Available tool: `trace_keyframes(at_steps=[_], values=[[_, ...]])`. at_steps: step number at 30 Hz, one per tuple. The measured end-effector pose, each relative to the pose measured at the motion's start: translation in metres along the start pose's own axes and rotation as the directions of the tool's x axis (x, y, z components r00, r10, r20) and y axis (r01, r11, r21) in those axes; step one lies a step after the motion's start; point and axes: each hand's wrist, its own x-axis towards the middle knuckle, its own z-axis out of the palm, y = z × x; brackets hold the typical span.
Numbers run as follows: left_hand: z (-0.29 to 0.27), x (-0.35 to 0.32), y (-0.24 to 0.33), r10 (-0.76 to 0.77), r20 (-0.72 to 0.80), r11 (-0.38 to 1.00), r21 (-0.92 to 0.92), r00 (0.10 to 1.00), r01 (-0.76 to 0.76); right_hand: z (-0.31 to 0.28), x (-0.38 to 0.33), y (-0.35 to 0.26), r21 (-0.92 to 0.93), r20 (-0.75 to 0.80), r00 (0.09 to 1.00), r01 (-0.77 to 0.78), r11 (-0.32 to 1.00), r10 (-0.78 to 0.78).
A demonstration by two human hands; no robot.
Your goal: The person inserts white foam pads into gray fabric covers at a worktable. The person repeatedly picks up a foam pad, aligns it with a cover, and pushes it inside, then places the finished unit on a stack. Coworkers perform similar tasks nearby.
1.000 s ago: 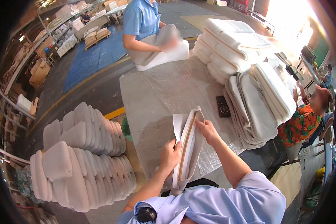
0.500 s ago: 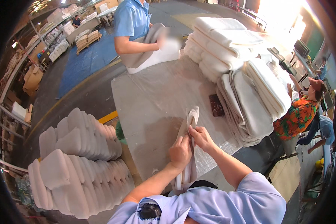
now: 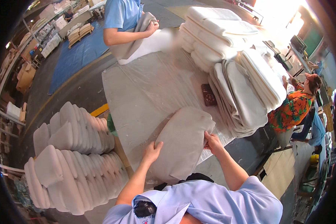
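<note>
A pale grey fabric cover lies broad and rounded at the near side of the table, its surface turned up. My left hand holds its left edge, thumb on top and the other fingers partly hidden. At the right edge, my right hand is closed on the fabric near a folded corner. Beyond it, a dark patterned phone-like object lies beside a stack of folded grey covers.
White foam-like pads are piled at the table's far right. Rows of pale cushions stand at the left. Across the plastic-covered table, a co-worker in blue handles grey fabric over a white pad. Another person stands at the right.
The cover was folded narrow between my hands and is now spread out wide. My hands have moved apart, left and right. The co-worker's hand has shifted on the grey fabric.
</note>
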Motion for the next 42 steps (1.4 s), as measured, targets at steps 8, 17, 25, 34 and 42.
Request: trace_keyframes(at_steps=[8, 17, 25, 34, 42], values=[[-0.061, -0.022, 0.038, 0.013, 0.158, 0.969, -0.247, 0.987, 0.027, 0.011, 0.007, 0.050, 0.176, 0.036, 0.998, -0.052, 0.983, 0.047], [-0.109, -0.093, 0.051, 0.314, 0.060, 0.832, 0.464, 0.947, -0.305, 0.026, -0.029, 0.030, -0.533, 0.188, 0.981, 0.145, 0.833, -0.051], [-0.067, -0.125, 0.052, 0.380, -0.081, 0.796, 0.535, 0.921, -0.282, 0.055, -0.045, -0.085, -0.631, 0.075, 0.341, 0.743, 0.220, -0.937], [-0.042, -0.144, 0.045, 0.415, -0.249, 0.778, 0.595, 0.875, -0.199, 0.079, 0.001, -0.068, -0.359, 0.188, 0.421, 0.871, 0.337, -0.887], [-0.063, -0.158, -0.002, 0.231, -0.569, 0.972, 0.094, 0.790, -0.217, 0.045, 0.026, -0.057, -0.055, 0.099, 0.655, 0.755, 0.653, -0.749]])
